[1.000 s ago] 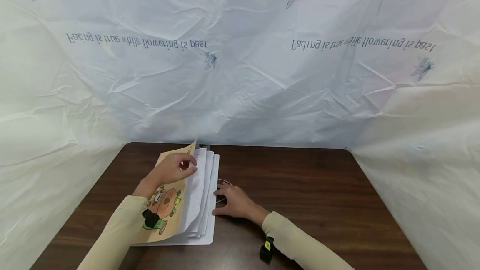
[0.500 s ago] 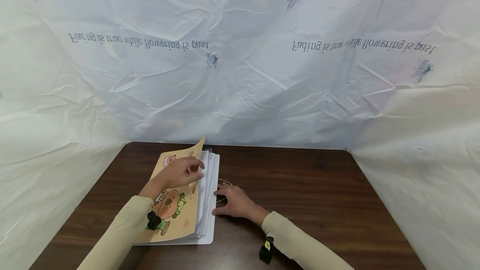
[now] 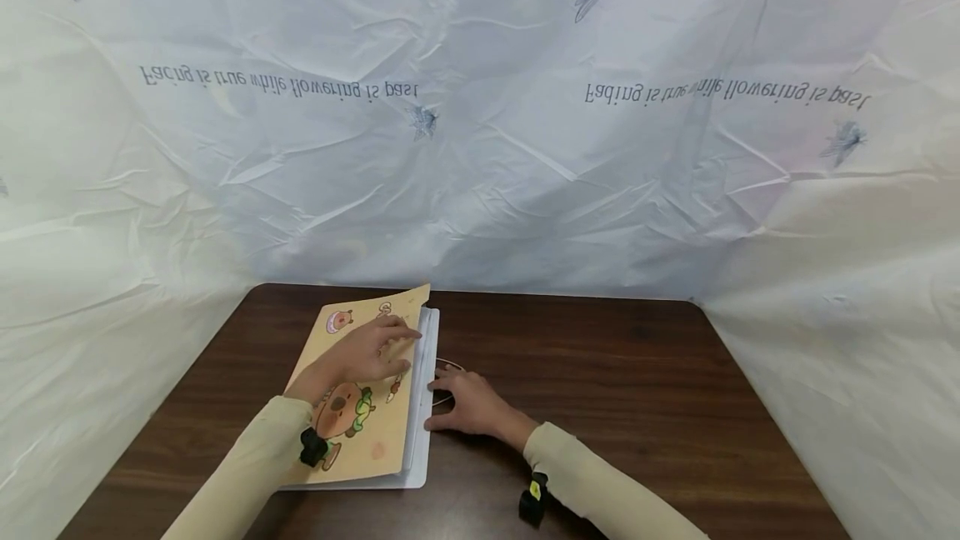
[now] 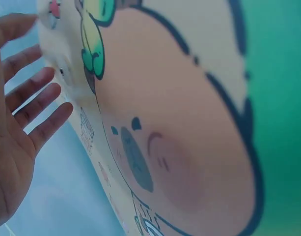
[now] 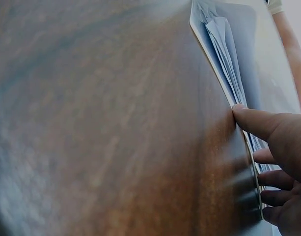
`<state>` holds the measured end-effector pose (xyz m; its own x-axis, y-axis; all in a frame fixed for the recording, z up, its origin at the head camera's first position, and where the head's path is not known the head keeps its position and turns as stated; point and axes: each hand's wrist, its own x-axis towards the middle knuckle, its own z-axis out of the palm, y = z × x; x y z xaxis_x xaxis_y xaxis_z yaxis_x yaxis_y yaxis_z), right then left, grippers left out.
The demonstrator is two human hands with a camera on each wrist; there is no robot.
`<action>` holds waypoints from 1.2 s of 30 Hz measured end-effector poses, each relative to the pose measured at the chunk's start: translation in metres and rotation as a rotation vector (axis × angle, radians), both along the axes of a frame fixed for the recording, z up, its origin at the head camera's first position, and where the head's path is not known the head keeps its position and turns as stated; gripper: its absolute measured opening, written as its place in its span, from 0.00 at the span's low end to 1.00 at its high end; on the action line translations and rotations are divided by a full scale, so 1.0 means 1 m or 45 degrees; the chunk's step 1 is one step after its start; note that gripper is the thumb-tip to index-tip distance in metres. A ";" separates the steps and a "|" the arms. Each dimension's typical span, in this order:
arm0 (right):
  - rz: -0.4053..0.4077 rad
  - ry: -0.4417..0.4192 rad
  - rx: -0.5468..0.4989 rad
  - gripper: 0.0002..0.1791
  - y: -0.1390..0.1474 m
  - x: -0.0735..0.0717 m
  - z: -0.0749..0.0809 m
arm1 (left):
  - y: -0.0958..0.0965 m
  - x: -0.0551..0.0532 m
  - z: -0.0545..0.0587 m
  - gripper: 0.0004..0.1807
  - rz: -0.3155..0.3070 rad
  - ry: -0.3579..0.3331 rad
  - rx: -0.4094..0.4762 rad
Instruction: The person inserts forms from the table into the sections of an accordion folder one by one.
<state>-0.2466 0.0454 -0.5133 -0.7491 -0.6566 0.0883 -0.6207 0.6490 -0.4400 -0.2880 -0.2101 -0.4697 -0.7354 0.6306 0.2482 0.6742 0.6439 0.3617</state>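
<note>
A file folder (image 3: 375,448) with a tan, cartoon-animal cover lies on the left part of the table, its cover tilted slightly up over white papers (image 5: 224,46). My left hand (image 3: 363,352) lies over the cover near its free edge, fingers spread and loosely bent. In the left wrist view the palm and fingers of that hand (image 4: 27,98) show beside the large printed animal face. My right hand (image 3: 472,402) rests at the folder's right edge. Its thumb and fingertips touch the rim of the pale lower cover, as the right wrist view also shows.
The brown wooden table (image 3: 600,390) extends to the right of the folder. A thin pale loop (image 3: 450,361) shows by my right fingers. White printed sheeting (image 3: 510,182) hangs behind the table and along both sides.
The tan cover has swung down to the right over the papers, hiding most of them. My left hand has moved right with it. My right hand has stayed in place.
</note>
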 end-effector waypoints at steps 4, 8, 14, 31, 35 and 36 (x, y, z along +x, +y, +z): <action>-0.002 0.000 -0.001 0.32 0.001 0.000 -0.001 | 0.003 0.001 -0.003 0.26 0.036 -0.010 -0.065; -0.006 -0.005 -0.005 0.33 0.001 0.000 -0.002 | 0.005 0.000 -0.008 0.24 0.044 -0.014 -0.101; -0.013 -0.012 -0.001 0.33 0.002 0.000 -0.003 | 0.010 -0.001 -0.018 0.26 0.098 -0.109 -0.186; -0.059 -0.042 -0.190 0.34 0.024 -0.004 0.006 | 0.008 0.002 -0.026 0.28 0.125 -0.216 -0.098; -0.173 -0.004 -0.328 0.35 0.049 -0.003 0.021 | 0.005 0.013 -0.018 0.29 0.212 -0.151 0.078; -0.200 0.023 -0.361 0.36 0.057 -0.003 0.026 | 0.005 0.016 -0.016 0.29 0.227 -0.089 0.112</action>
<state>-0.2499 0.1020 -0.4877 -0.8358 -0.4805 0.2656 -0.5322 0.5902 -0.6070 -0.2717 -0.2056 -0.4854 -0.8508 0.4672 0.2407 0.5236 0.7148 0.4635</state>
